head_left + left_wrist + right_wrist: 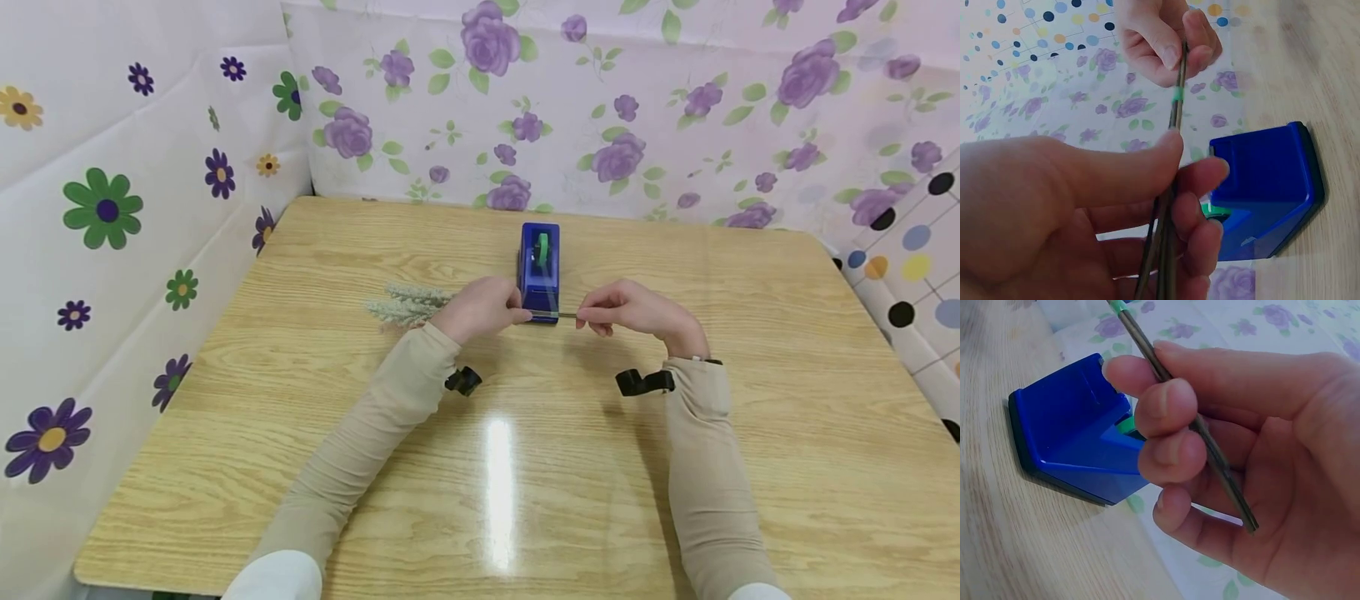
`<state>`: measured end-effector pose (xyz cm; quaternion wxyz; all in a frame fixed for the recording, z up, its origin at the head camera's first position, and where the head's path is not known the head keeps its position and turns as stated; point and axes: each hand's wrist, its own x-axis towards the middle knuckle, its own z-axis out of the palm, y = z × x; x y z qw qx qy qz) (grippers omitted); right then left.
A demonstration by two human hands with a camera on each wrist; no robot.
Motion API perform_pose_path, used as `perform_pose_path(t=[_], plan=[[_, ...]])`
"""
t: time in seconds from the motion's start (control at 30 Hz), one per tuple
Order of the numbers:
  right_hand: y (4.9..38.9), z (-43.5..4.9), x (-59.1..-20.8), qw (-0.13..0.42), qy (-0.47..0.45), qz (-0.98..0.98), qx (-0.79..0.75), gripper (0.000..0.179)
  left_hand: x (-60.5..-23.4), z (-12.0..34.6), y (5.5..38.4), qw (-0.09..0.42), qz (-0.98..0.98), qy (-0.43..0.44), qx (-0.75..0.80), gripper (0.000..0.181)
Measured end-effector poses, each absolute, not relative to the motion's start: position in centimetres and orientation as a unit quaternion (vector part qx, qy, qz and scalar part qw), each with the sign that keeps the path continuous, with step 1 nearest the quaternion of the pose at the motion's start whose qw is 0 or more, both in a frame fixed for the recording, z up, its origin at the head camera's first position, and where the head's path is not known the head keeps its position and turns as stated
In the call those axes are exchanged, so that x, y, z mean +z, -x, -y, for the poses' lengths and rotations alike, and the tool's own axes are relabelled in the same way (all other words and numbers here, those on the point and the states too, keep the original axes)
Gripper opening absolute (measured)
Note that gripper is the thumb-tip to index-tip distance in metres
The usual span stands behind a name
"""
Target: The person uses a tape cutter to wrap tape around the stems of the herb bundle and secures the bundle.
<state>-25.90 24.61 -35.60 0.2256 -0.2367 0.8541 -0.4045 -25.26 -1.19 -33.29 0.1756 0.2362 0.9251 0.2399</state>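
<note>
A bunch of pale dried flowers (405,307) points left in the head view, its thin brown stems (1166,240) bundled together. My left hand (483,308) pinches the stems between thumb and index finger. Near their cut ends, my right hand (633,310) grips the same bundle; these ends (1244,515) stick out past the fingers in the right wrist view. Between the hands, a band of green tape (1177,94) circles the stems. Just behind them stands a blue tape dispenser (540,287) with a green-cored roll (542,249) in it.
All this is above a wood-grain table (555,467). A purple-flowered cloth (600,108) hangs behind the table's far edge, and a daisy-patterned cloth (150,275) hangs along the left. Black wrist camera mounts (637,382) jut inward from both sleeves.
</note>
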Motion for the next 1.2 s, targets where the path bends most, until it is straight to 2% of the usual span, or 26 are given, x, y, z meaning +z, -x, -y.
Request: perform_pose_path(t=[0.2, 0.37, 0.57, 0.7, 1.0, 1.2], plan=[[26.12, -24.62, -35.95, 0.214, 0.232, -0.86, -0.401, 0.03, -33.59, 1.08, 25.43, 0.151, -0.934, -0.24, 0.217, 0.041], [26.02, -24.64, -35.98, 0.208, 0.222, -0.864, -0.402, 0.03, -33.82, 1.0, 25.5, 0.144, -0.936, -0.229, 0.224, 0.028], [25.92, -24.46, -35.85, 0.208, 0.202, -0.867, -0.404, 0.03, -33.74, 0.98, 25.43, 0.161, -0.929, -0.222, 0.248, 0.041], [25.93, -24.31, -35.8, 0.202, 0.201, -0.868, -0.406, 0.03, -33.67, 1.02, 25.43, 0.167, -0.926, -0.226, 0.253, 0.041], [25.99, -24.17, -35.93, 0.207, 0.213, -0.86, -0.415, 0.023, -34.13, 0.72, 25.84, 0.099, -0.94, -0.255, 0.205, 0.025], [26.12, -24.24, -36.04, 0.222, 0.212, -0.855, -0.418, 0.02, -34.07, 0.63, 25.67, 0.094, -0.944, -0.256, 0.186, 0.023]])
